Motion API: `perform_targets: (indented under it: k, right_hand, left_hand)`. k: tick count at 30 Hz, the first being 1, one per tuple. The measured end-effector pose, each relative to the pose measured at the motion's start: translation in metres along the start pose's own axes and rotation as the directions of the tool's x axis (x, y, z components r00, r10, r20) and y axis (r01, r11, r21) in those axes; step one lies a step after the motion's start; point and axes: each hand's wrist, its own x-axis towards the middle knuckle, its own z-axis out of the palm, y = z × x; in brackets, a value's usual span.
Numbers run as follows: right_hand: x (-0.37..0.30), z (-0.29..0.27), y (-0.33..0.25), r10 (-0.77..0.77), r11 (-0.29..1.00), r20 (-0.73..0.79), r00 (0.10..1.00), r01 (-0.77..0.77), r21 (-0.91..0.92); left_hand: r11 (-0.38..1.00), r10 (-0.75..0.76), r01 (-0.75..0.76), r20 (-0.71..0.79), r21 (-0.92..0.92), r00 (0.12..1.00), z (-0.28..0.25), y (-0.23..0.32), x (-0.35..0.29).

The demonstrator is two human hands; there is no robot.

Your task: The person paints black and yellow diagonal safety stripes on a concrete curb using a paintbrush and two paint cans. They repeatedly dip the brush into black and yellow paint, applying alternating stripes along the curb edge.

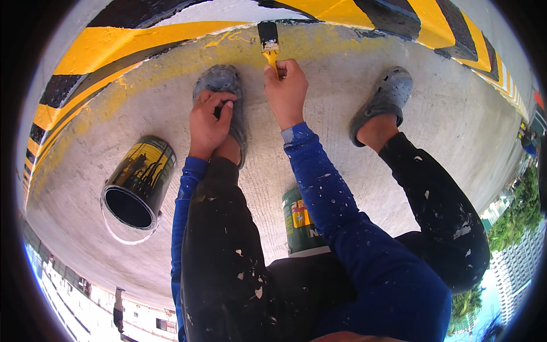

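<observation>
My right hand [286, 91] grips a paintbrush [270, 52] by its yellow handle. The brush's dark, paint-covered bristles touch the foot of a curb [137, 48] painted in yellow and black stripes, at a black patch on its lower edge. Over my left shoe [219, 77] rests my left hand [211, 124], its fingers loosely bent with a gap to the thumb; I see nothing held in it. To its left stands a dark paint can [142, 171] with yellow and black drips down its side, a wire handle and a dark inside.
A green paint bucket [296, 219] stands between my legs, partly covered by my right forearm. My right shoe [387, 94] is planted on the concrete floor [325, 148]. Yellow smears run along the floor beside the curb. Far right, a person in blue [531, 145] appears near greenery.
</observation>
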Motion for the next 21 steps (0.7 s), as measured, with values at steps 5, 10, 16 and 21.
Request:
perform_targets:
  k: [5,10,16,21]
  right_hand:
    - [0.02,0.001,0.007,0.022,1.0,-0.101,0.995,-0.02,0.017]
    - [0.009,-0.004,0.002,-0.008,1.0,-0.133,0.991,0.009,0.002]
    - [0.009,0.014,0.0,-0.044,0.999,-0.077,0.996,0.044,-0.002]
    - [0.012,0.009,0.01,0.027,0.995,-0.184,0.983,-0.009,0.1]
  left_hand:
    - [1.0,0.011,-0.011,-0.008,0.013,1.0,0.001,0.003,0.001]
    - [0.999,0.024,-0.024,-0.005,0.03,1.0,-0.001,-0.001,0.0]
    - [0.999,0.02,-0.021,0.011,0.045,1.0,0.0,0.002,0.001]
    - [0.999,0.025,-0.025,-0.006,0.045,1.0,-0.001,0.003,0.0]
